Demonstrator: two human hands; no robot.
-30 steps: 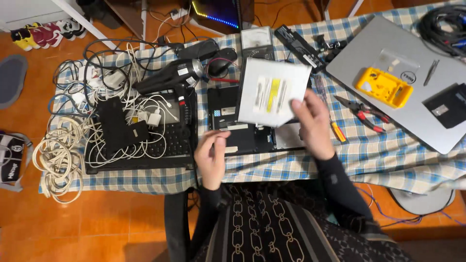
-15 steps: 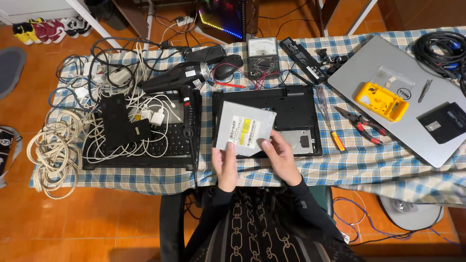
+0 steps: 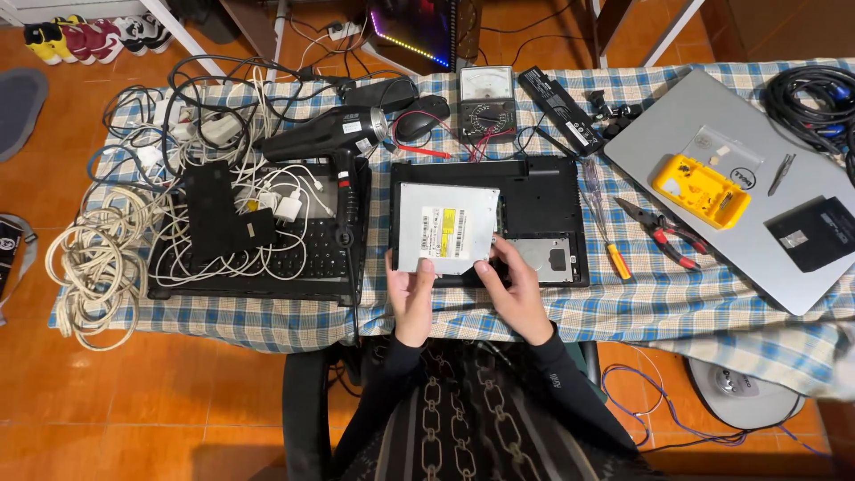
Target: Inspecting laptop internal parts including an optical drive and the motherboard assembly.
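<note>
From the head view, my left hand (image 3: 411,298) and right hand (image 3: 515,289) both grip the near edge of a flat silver disc drive (image 3: 447,228), fingers closed around it, label side up. I am holding it just above the opened black laptop base (image 3: 534,191), which lies underside up on the checked tablecloth (image 3: 677,298). The drive covers the left part of the base, and a round silver hard disk (image 3: 543,256) shows in the base just beyond my right thumb.

I judge the step in hand to be handling the drive over the base; whether it is coming out or going in I cannot tell. Any next move calls for keeping it level and steady with both hands.

Around it: a black hair dryer (image 3: 328,135) and a second laptop (image 3: 258,233) buried in white cables (image 3: 93,258) lie to the left, touching the base's side. A meter (image 3: 486,105) with red leads sits behind. A screwdriver (image 3: 604,223) and red-handled pliers (image 3: 661,232) lie just right of the base, near my right wrist's path. A closed silver laptop (image 3: 784,267) carries a yellow case (image 3: 702,189).
</note>
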